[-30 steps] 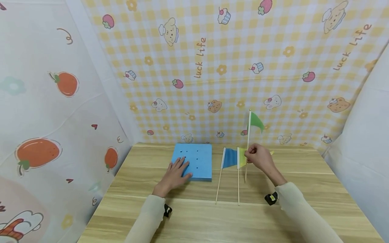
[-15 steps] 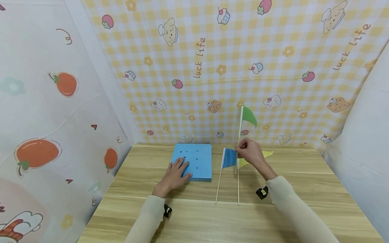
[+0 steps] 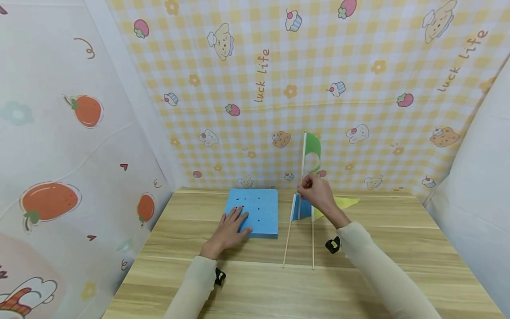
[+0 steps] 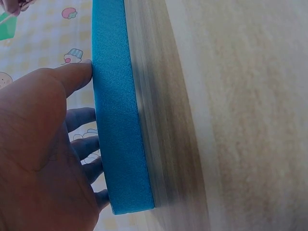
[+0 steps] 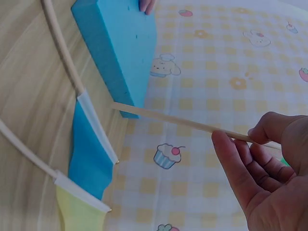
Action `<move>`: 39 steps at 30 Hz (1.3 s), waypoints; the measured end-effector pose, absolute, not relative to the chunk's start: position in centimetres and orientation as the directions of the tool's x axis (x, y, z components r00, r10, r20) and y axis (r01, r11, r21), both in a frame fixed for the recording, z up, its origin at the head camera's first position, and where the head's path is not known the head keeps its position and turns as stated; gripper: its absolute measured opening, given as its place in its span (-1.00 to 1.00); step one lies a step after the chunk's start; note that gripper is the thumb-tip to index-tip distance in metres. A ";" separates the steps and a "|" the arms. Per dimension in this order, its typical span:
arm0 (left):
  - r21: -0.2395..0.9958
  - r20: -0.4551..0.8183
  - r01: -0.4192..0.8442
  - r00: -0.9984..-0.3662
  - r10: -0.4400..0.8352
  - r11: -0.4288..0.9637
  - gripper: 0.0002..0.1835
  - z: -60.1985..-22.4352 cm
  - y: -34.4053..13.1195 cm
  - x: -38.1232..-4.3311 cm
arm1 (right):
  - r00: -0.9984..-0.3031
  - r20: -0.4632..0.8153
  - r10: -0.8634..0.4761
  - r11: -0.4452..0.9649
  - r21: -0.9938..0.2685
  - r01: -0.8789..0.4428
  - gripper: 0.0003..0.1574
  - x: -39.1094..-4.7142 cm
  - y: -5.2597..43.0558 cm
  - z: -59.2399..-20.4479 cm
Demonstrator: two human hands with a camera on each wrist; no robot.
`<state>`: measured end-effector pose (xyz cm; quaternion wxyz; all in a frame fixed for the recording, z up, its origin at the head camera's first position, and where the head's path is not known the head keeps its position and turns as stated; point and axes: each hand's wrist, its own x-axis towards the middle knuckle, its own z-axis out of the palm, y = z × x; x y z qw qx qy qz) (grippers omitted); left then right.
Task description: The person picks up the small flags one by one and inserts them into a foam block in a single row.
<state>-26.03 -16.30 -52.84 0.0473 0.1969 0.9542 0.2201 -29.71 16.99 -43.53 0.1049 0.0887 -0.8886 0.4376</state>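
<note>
My left hand (image 3: 228,230) rests on a blue foam block (image 3: 268,212), its spread fingers flat on the top face. Several small holes dot that face; some lie under the fingers. Between thumb and fingers, my right hand (image 3: 318,194) pinches the wooden stick of a green flag (image 3: 312,142). This flag stands upright above the table, right of the block. In the right wrist view, the lower end of its stick (image 5: 168,119) points down toward the block's near side. Below the right hand lie a blue flag (image 3: 304,212) and a yellow flag (image 3: 347,203).
Both lying flags have their sticks toward the front of the wooden table (image 3: 255,288). A yellow checked cloth (image 3: 239,155) hangs right behind the table's back edge. Light printed cloth (image 3: 111,177) covers the left side, and white cloth (image 3: 474,146) the right.
My right hand has moved left with the green flag, from over the yellow flag to over the blue one, and slightly up. The left hand and the block stay in place.
</note>
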 end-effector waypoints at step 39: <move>0.452 0.010 0.364 -0.915 0.403 0.814 -0.29 -52.6 -16.4 -25.8 | -0.918 0.372 -0.138 0.594 -0.711 -0.377 -0.90 -32.5 10.3 -42.2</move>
